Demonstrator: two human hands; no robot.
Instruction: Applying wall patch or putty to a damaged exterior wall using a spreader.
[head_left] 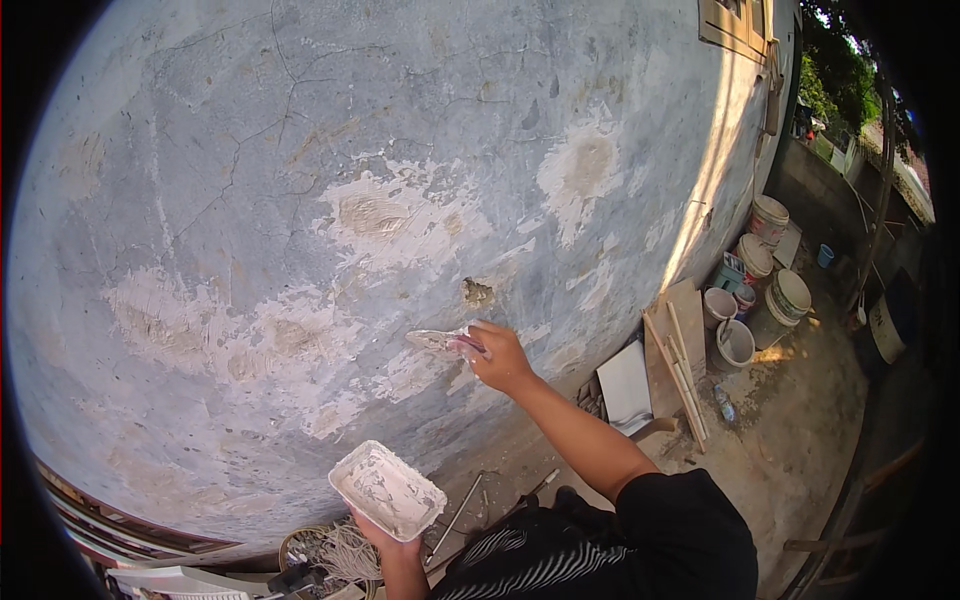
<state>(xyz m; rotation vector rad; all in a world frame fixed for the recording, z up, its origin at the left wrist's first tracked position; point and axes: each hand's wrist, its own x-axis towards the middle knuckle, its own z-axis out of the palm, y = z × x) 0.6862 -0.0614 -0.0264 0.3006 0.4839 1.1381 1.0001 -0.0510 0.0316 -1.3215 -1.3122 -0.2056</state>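
My right hand (499, 358) is closed on the handle of a putty knife (435, 341), whose blade is smeared with whitish filler. The blade lies at or just off the grey-blue wall (420, 105); I cannot tell if it touches. Slightly above the hand is a small rough hole (478, 292) in the plaster. Lower down, my left hand (388, 543) grips a white rectangular tub (361, 508) from beneath, its fingers mostly hidden. Pale putty (392, 487) coats the inside of the tub. Whitish filler patches (385, 215) spread over the wall around the hole.
Several buckets (733, 345) stand along the wall's foot at right. Wooden strips (680, 370), a brown board (672, 335) and a white panel (626, 388) lean nearby. A plastic bottle (724, 404) lies on the concrete floor. Below the tub sits a bundle of cord (345, 555).
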